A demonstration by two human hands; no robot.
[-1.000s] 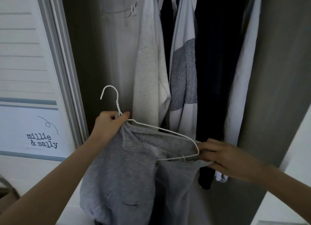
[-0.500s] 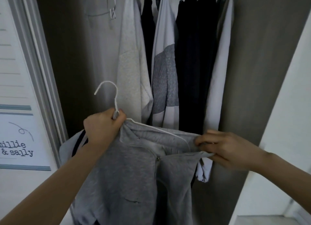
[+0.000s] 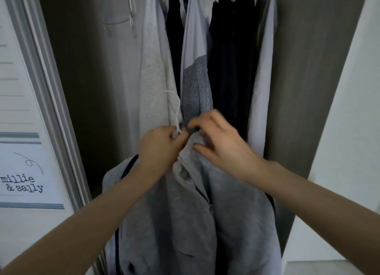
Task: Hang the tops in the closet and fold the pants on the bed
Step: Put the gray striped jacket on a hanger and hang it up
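Grey zip top (image 3: pixel 205 213) on white hanger (image 3: pixel 174 114), held up before closet clothes (image 3: pixel 232 68). Left hand (image 3: pixel 158 149) gripping hanger neck below hook. Right hand (image 3: pixel 218 143) pinching collar fabric just beside it, fingers curled.

Count, head view: two bare hands — left hand (image 3: pixel 159 149), right hand (image 3: pixel 221 145). One white wire hanger (image 3: pixel 174 110) held at the neck. One grey zip-front sweatshirt (image 3: pixel 195 223) on that hanger. Garments hanging in the closet — at least five told apart: pale grey top (image 3: pixel 154 68), white-and-grey knit panel top (image 3: pixel 195 68), two black garments (image 3: pixel 232 58), white garment (image 3: pixel 265 68). One bare metal clip hanger (image 3: pixel 131 11) hanging at upper left. One white printed sign (image 3: pixel 22 182).
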